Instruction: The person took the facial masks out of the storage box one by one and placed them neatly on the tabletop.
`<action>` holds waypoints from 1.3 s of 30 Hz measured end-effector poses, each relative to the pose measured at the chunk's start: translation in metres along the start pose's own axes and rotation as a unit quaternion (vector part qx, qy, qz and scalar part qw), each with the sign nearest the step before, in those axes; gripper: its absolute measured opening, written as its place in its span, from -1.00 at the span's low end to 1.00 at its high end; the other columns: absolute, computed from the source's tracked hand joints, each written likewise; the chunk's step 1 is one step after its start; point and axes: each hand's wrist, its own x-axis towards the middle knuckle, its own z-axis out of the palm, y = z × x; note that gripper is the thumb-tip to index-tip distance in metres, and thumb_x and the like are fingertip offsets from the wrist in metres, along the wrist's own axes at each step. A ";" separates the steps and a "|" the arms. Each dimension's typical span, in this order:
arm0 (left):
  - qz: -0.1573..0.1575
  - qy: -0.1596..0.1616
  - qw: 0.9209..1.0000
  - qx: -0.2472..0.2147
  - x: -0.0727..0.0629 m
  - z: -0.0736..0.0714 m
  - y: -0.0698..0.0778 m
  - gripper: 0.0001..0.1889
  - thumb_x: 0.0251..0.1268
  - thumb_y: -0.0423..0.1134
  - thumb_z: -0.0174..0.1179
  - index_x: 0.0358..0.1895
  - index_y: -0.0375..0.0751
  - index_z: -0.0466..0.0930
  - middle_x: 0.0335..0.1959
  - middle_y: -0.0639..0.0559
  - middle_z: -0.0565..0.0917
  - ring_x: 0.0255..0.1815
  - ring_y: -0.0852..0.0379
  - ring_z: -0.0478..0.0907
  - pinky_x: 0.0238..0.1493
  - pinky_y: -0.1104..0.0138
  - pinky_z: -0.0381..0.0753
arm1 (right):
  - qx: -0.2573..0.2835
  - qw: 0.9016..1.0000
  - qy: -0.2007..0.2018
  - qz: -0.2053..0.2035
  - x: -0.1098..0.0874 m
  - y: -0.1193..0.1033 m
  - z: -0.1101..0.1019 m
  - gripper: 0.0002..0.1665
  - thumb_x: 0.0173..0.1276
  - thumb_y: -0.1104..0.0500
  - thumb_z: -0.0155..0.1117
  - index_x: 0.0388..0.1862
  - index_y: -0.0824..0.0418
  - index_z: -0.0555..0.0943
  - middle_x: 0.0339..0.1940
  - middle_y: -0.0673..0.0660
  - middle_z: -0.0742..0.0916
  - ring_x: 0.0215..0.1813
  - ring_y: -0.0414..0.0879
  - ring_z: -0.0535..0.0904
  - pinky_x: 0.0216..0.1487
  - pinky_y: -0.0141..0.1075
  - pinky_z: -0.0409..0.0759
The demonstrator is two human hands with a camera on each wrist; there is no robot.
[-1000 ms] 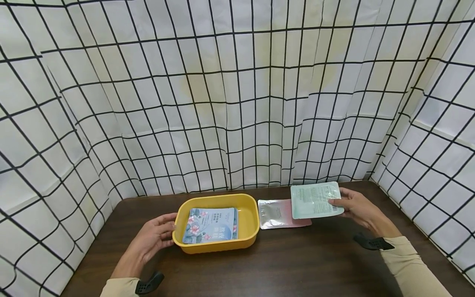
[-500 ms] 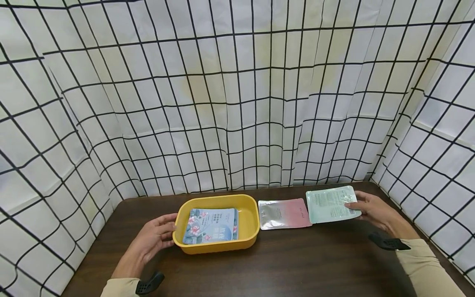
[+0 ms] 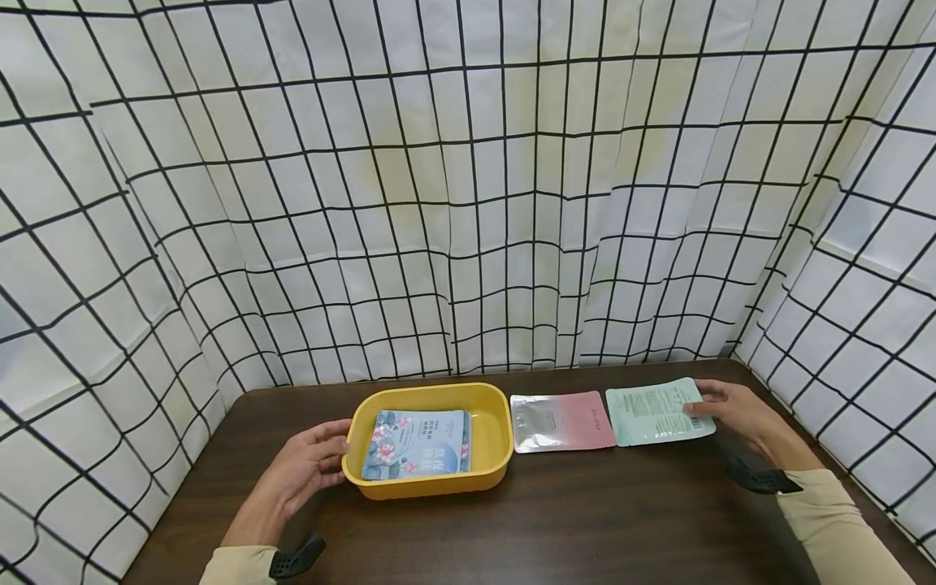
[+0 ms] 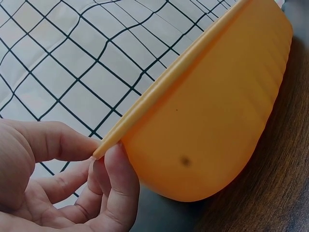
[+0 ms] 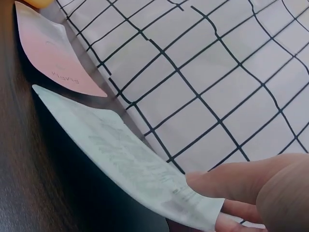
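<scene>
My left hand [image 3: 310, 463] pinches the left rim of a yellow plastic tub [image 3: 431, 490]; the left wrist view has the thumb above the rim and curled fingers below it. Inside the tub lie blue flowered sachets [image 3: 417, 444], stacked with one edge showing beneath the top one. At the right, my right hand [image 3: 734, 410] pinches the right edge of a mint-green sachet [image 3: 651, 412], thumb on top and fingers under it. Between tub and green sachet, a pink and silver sachet [image 3: 563, 422] lies flat on the table.
A dark wood-grain table [image 3: 541, 520] carries everything. White curtain with a black grid [image 3: 468, 244] encloses its back and both sides, close behind the tub and sachets.
My right hand has carried the green sachet rightward and down, off the pink sachet, to a place just right of it. My left hand and the tub have stayed put.
</scene>
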 end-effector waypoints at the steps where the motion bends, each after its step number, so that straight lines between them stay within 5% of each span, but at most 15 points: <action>1: -0.001 0.000 1.000 -0.001 0.000 0.000 0.000 -0.43 0.45 -0.27 0.21 0.45 -0.32 0.32 0.04 -0.10 0.64 -0.13 0.02 0.62 -0.13 0.19 0.66 | -0.009 1.000 0.002 0.000 -0.001 -0.001 0.000 0.00 0.39 0.05 0.39 0.52 0.58 0.13 0.07 0.36 0.71 -0.13 -0.09 0.68 -0.07 -0.22 0.57; 10: 0.005 -0.006 1.000 0.001 0.000 0.000 0.000 -0.43 0.47 -0.27 0.19 0.46 -0.33 0.30 0.04 -0.11 0.63 -0.14 0.03 0.61 -0.13 0.20 0.67 | -0.021 1.000 0.014 0.008 -0.007 -0.014 0.001 -0.21 0.57 0.04 0.16 0.49 0.57 0.19 0.42 0.63 0.34 0.37 0.45 0.39 0.21 0.16 0.55; 25: -0.005 0.000 1.000 0.002 0.001 0.001 0.001 -0.41 0.45 -0.28 0.19 0.46 -0.34 0.28 0.00 -0.11 0.65 -0.17 0.04 0.60 -0.16 0.20 0.66 | 0.024 0.996 0.029 -0.076 -0.015 -0.049 0.023 -0.26 0.50 0.00 0.27 0.42 0.47 0.35 0.27 0.47 0.59 0.24 0.27 0.60 0.12 -0.10 0.66; 39: -0.002 0.007 1.000 0.007 0.001 0.001 0.001 -0.43 0.46 -0.23 0.21 0.44 -0.33 0.31 -0.02 -0.07 0.65 -0.17 0.06 0.61 -0.17 0.23 0.67 | 0.096 0.990 -0.038 -0.098 -0.014 -0.080 0.048 -0.24 0.47 -0.02 0.29 0.44 0.42 0.35 0.32 0.40 0.58 0.27 0.18 0.61 0.19 -0.03 0.61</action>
